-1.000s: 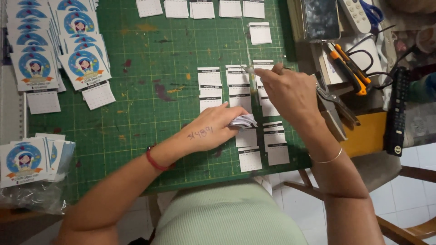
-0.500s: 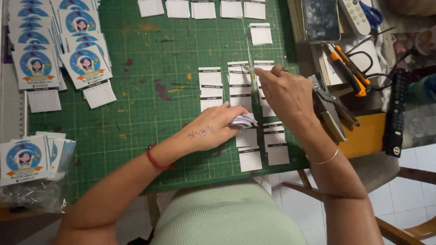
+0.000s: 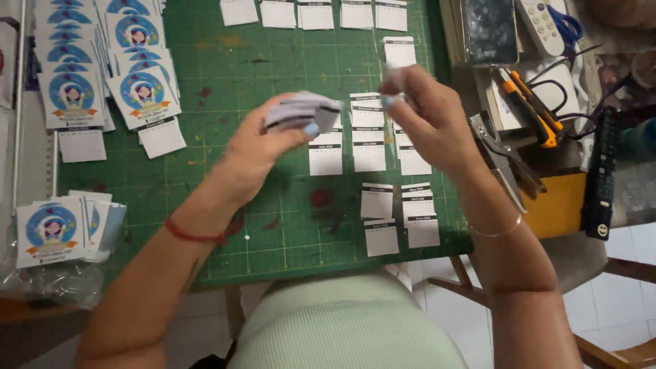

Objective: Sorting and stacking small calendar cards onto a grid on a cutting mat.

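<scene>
My left hand (image 3: 263,147) is raised above the green cutting mat (image 3: 225,225) and grips a small stack of white paper slips (image 3: 301,111), blurred by motion. My right hand (image 3: 427,116) hovers beside it, fingertips pinched on one small slip (image 3: 395,76). Below the hands lie rows of small white calendar slips with black headers (image 3: 372,154), and more sit nearer the mat's front edge (image 3: 400,219).
Round-picture cards are piled at the upper left (image 3: 75,96) and lower left (image 3: 55,229). More slips line the mat's far edge (image 3: 314,14). To the right lie a metal punch tool (image 3: 506,164), orange-handled cutters (image 3: 529,109), a phone (image 3: 490,31), remotes (image 3: 601,178) and a yellow box (image 3: 553,205).
Both hands have lifted off the mat. The left hand has carried the slip stack up and away from the rows, and the right hand has risen with a slip pinched in its fingers.
</scene>
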